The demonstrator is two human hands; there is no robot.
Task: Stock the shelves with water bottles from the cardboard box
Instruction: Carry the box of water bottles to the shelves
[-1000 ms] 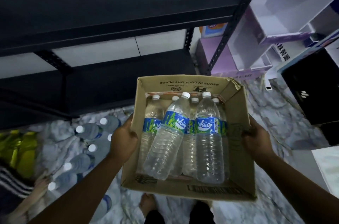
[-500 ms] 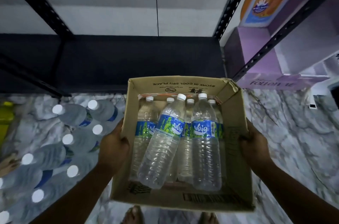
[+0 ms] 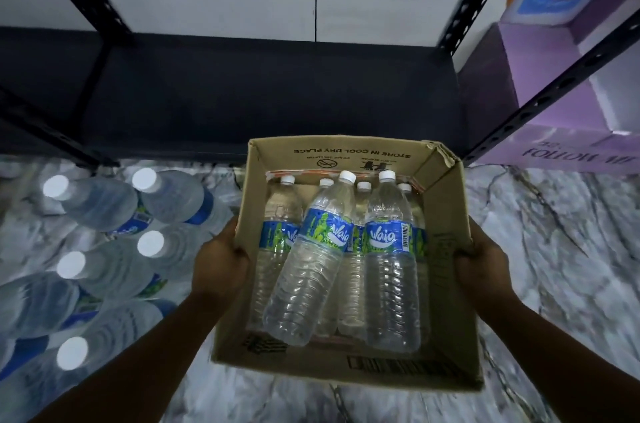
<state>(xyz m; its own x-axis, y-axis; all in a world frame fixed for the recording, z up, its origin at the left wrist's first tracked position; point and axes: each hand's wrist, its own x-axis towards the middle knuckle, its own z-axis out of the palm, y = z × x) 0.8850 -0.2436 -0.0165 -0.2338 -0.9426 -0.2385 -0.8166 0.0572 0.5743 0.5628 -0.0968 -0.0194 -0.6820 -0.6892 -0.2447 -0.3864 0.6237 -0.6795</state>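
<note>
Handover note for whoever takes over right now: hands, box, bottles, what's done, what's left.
Left hand grips the left wall of the cardboard box; right hand grips the right wall. The box is held above the floor, in front of the bottom shelf.
Six capped water bottles lie in the box, two on top of four.
Done: no bottle shows on the shelf.
Left: set the box down, move the bottles to the shelf.
More bottles stand on the floor at left.

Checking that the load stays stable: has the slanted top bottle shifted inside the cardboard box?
No. The slanted bottle lies the same against the cardboard box walls and neighbouring bottle.
</note>
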